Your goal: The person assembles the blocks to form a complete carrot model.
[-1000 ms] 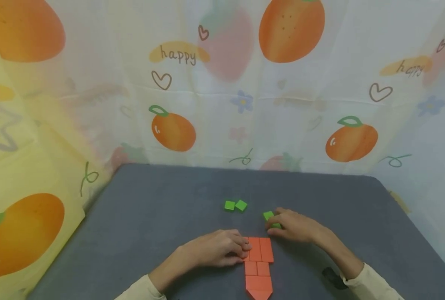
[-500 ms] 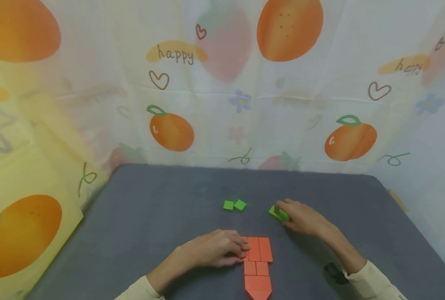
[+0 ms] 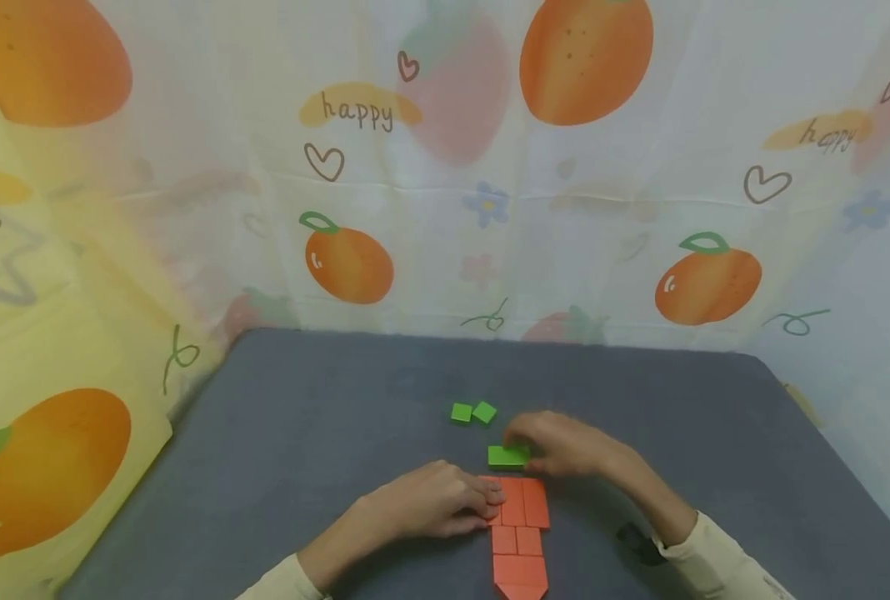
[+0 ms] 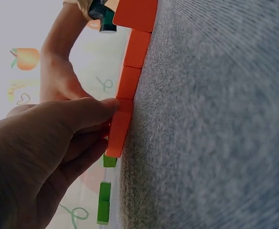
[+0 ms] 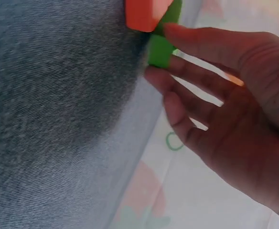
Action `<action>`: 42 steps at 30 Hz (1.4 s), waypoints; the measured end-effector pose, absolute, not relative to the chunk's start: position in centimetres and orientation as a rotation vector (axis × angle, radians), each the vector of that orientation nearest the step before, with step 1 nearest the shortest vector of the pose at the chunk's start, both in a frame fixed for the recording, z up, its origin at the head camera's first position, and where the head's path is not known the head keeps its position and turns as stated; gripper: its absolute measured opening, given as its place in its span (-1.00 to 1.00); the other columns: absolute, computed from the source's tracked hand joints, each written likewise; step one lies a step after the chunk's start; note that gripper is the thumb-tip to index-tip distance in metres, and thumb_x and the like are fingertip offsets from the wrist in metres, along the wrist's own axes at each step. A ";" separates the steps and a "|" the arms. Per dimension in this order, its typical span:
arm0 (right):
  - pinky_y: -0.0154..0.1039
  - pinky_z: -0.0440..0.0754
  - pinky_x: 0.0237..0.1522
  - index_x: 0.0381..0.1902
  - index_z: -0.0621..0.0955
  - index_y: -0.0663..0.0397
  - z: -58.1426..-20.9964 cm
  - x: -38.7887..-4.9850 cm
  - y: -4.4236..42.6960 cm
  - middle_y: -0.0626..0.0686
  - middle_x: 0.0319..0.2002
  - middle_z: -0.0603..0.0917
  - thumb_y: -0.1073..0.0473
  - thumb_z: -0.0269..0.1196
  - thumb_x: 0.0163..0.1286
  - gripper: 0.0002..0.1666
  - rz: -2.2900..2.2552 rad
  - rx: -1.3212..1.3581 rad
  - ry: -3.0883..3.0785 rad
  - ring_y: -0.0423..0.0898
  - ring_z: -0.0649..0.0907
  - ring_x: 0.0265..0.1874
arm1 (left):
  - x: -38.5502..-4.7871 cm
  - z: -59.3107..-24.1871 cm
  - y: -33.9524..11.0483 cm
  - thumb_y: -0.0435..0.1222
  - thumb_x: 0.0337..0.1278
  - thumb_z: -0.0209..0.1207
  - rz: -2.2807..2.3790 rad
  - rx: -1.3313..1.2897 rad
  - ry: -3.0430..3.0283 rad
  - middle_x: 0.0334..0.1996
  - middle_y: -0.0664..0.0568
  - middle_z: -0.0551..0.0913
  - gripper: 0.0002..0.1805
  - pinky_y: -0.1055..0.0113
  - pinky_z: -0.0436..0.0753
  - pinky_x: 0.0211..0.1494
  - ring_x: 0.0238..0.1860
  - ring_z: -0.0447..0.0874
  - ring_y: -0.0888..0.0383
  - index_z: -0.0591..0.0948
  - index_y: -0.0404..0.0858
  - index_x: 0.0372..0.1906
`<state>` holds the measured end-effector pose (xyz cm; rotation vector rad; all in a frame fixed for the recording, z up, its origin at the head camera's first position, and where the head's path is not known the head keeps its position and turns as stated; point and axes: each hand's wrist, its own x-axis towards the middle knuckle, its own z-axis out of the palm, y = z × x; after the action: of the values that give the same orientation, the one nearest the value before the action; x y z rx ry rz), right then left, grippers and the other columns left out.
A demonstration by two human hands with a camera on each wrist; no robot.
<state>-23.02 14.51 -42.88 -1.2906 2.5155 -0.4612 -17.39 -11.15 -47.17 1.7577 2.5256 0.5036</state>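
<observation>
Orange wooden blocks [image 3: 518, 571] lie flat on the dark grey table, joined edge to edge in a column that tapers at the near end. My left hand [image 3: 433, 504] holds the wider far row at its left side; in the left wrist view the thumb and fingers grip an end orange block [image 4: 119, 136]. Just beyond that row, my right hand [image 3: 565, 442] pinches a long green block [image 3: 501, 457] by its right end, with a small gap to the orange row. The right wrist view shows thumb and fingertips around the green block [image 5: 159, 50], partly hidden by them.
Two green cubes [image 3: 462, 412] [image 3: 485, 412] sit close together farther back on the table. A cloth printed with fruit hangs behind and to the left of the table [image 3: 325, 383]. A black device [image 3: 640, 543] is at the right wrist.
My right hand has carried the green block from the right to the left and nearer, up to the far edge of the orange row. The left hand has stayed in place.
</observation>
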 end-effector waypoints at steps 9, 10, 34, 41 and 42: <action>-0.08 0.72 0.11 0.23 0.65 0.21 -42.9 -23.2 13.9 0.14 0.07 0.71 0.38 0.18 0.51 -0.62 -0.409 -1.302 2.452 0.02 0.69 0.08 | -17.5 -47.1 -11.2 -0.20 0.43 0.30 0.517 1.753 2.539 0.20 0.13 0.75 -0.78 0.52 0.69 0.20 0.28 0.68 0.35 0.82 -0.09 0.05; -0.09 0.72 0.11 0.23 0.65 0.22 -43.0 -23.2 13.8 0.14 0.07 0.71 0.38 0.17 0.52 -0.62 -0.406 -1.309 2.450 0.02 0.69 0.08 | -17.5 -47.1 -11.3 -0.20 0.43 0.30 0.513 1.753 2.539 0.20 0.13 0.75 -0.78 0.52 0.69 0.20 0.28 0.67 0.36 0.82 -0.09 0.05; -0.19 0.65 0.12 0.36 0.59 0.08 -42.7 -22.6 14.7 0.02 0.13 0.63 0.20 0.45 0.37 -0.39 -0.323 -1.294 2.350 -0.14 0.60 0.07 | -17.4 -47.0 -10.8 -0.20 0.46 0.27 0.531 1.734 2.519 0.22 0.16 0.75 -0.80 0.61 0.67 0.13 0.19 0.74 0.35 0.83 -0.08 0.01; -0.06 0.64 0.28 0.37 0.56 0.05 -42.8 -22.4 14.8 0.03 0.24 0.61 0.23 0.53 0.26 -0.28 -0.380 -1.235 2.355 -0.01 0.60 0.24 | -17.3 -47.1 -10.9 -0.21 0.45 0.27 0.529 1.745 2.523 0.25 0.16 0.73 -0.80 0.66 0.66 0.08 0.15 0.77 0.34 0.83 -0.09 0.00; -0.06 0.63 0.29 0.36 0.56 0.05 -42.8 -22.3 14.8 0.03 0.25 0.61 0.22 0.53 0.26 -0.28 -0.396 -1.226 2.356 -0.01 0.60 0.25 | -17.3 -47.1 -10.9 -0.22 0.46 0.27 0.526 1.747 2.525 0.25 0.16 0.73 -0.81 0.67 0.66 0.06 0.15 0.77 0.34 0.83 -0.09 0.00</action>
<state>-22.33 14.84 -42.85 -1.2260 2.3559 -0.3958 -17.30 -10.91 -47.12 1.7468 2.5247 0.5263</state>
